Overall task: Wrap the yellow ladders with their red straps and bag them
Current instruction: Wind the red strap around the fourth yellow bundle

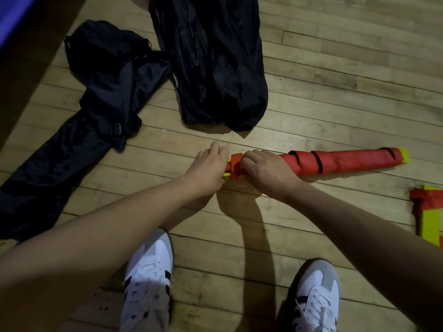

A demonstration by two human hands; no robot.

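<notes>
On the wood floor (311, 68), both hands grip the strap-wrapped ladder (335, 161).

Wooden floor (335, 68): bags (211, 63), ladders (335, 161).

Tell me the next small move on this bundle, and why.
Probably finish the last turn of strap round the bundle's near end and tuck it in. Both hands, left and right, grip there, yellow still shows, and the bags lie unused.
</notes>
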